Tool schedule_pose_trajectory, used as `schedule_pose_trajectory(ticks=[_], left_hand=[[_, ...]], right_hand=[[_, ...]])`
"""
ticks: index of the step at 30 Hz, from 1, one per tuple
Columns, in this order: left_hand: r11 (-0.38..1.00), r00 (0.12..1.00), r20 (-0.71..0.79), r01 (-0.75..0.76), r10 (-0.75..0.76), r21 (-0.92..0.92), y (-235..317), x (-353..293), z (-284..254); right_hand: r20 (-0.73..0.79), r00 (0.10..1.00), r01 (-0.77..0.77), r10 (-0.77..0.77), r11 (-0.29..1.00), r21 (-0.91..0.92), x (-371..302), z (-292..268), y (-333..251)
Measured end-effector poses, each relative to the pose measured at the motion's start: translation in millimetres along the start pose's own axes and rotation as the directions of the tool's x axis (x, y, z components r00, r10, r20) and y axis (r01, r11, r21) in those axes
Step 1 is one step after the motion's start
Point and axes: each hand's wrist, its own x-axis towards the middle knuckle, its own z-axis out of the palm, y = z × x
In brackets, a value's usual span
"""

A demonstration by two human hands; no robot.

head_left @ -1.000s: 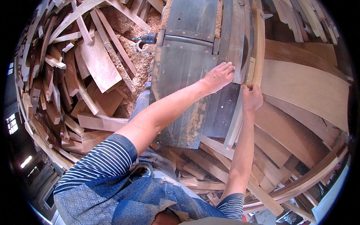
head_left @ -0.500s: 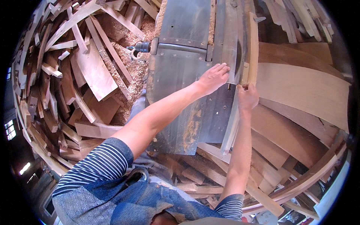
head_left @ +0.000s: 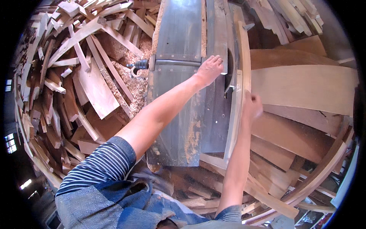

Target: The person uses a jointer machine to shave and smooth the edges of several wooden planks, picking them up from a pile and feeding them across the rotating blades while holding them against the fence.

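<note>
A long wooden board (head_left: 218,32) lies lengthwise on the metal bed of a woodworking machine (head_left: 177,89). My left hand (head_left: 211,70) is closed over the left edge of its near end, fingers curled onto the wood. Just right of that end, a dark curved blade or slot (head_left: 231,63) shows beside a pale wooden fence (head_left: 245,53). My right hand (head_left: 253,107), somewhat blurred, is at the right side of the fence, apart from the board. Its fingers are curled in, and whatever they may hold is hidden.
A dark cutter gap (head_left: 177,62) crosses the bed left of my left hand. Wood offcuts (head_left: 95,84) and shavings (head_left: 141,86) heap up on the left. Wide curved panels (head_left: 305,86) are stacked on the right, with more strips (head_left: 288,23) at the far right.
The board and my left hand have moved farther away along the machine bed. My right hand has left the board's near end and shifted right past the fence. The view has shifted slightly.
</note>
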Motion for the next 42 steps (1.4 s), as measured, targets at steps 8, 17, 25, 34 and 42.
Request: schedule_pose_trajectory(ticks=[8,17,25,34,42], left_hand=[[0.946,0.964,0.001,0.260,-0.266,0.193,-144.4,101.6,-23.6],[0.718,0.698,0.406,0.684,-0.590,-0.133,-146.2,130.5,-3.0],[0.636,0.559,0.484,0.772,-0.674,-0.007,-179.6,135.0,9.6],[-0.104,0.613,0.704,0.723,-0.360,-0.683,-165.9,14.9,-110.4],[-0.030,0.799,0.453,0.482,-0.397,-0.876,31.7,-171.1,-275.8]], right_hand=[[-0.196,0.917,-0.362,0.346,0.930,-0.053,-210.3,-188.5,155.2],[-0.115,0.705,-0.690,0.700,0.640,-0.337,-442.1,-234.0,157.1],[-0.036,0.654,-0.705,0.756,0.592,-0.390,-461.7,-220.8,151.5],[0.052,0.805,-0.592,0.591,0.794,0.139,-433.7,-168.7,143.3],[0.708,0.651,-0.720,0.275,0.520,0.460,-354.1,-151.9,-3.1]])
